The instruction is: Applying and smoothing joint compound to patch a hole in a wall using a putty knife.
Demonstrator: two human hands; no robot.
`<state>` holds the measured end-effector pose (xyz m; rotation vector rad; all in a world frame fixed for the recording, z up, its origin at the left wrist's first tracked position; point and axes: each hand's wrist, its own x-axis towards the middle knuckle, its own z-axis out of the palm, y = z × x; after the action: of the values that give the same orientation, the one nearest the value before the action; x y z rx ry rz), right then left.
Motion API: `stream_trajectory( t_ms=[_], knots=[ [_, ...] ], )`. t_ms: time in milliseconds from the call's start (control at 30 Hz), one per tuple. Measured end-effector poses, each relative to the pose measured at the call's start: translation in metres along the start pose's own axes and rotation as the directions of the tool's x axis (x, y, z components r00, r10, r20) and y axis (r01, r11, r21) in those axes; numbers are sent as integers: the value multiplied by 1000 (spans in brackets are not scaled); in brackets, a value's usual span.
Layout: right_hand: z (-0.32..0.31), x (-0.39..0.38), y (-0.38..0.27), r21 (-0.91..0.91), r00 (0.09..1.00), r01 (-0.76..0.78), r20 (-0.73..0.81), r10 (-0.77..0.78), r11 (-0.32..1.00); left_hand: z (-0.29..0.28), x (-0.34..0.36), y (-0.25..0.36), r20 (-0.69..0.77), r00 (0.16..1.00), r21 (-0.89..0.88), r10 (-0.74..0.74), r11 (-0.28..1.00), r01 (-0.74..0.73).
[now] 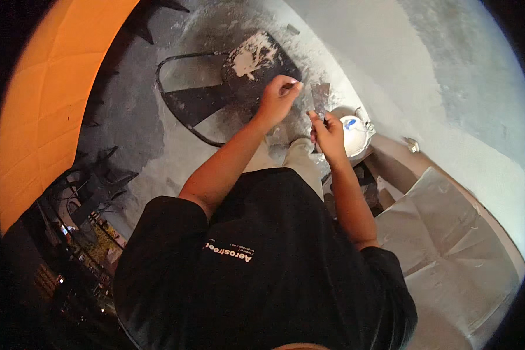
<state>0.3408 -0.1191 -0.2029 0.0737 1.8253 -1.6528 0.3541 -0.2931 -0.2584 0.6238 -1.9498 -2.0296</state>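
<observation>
My right hand [328, 135] is closed around the handle of a putty knife [320, 93], its flat, smeared blade pointing away from me. Just to the left, my left hand [279, 98] is raised with thumb and fingers pinched together near the blade. Whatever the pinch holds is too small to make out. Beyond the hands is a black chair [286, 65] with a curved metal rail; thick white smears cover part of it. A bucket [356, 139] of white paste stands right of my right hand, with a small blue mark or object in it.
On the right, a curved-looking wall [391, 70] carries white coating beside a grey patch. A creased grey sheet [449, 256] lies at the lower right. An orange sheet [41, 105] hangs at the left, with dark spiky shapes [102, 175] beside it. White spatter marks the floor [207, 29].
</observation>
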Motion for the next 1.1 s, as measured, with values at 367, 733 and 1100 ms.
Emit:
stream_trajectory(
  t_ms=[367,733,1100],
  knots=[
    [81,39,143,189,905,-409,-39,423,893,-137,3,-170,-37,742,428,-670,660,617],
    [108,82,241,191,881,-422,-146,451,886,-104,-11,-250,140,886,707,-443,671,223],
    [135,144,323,740,773,-238,-247,584,629,-74,43,-297,388,830,869,-402,460,-183]
  ],
)
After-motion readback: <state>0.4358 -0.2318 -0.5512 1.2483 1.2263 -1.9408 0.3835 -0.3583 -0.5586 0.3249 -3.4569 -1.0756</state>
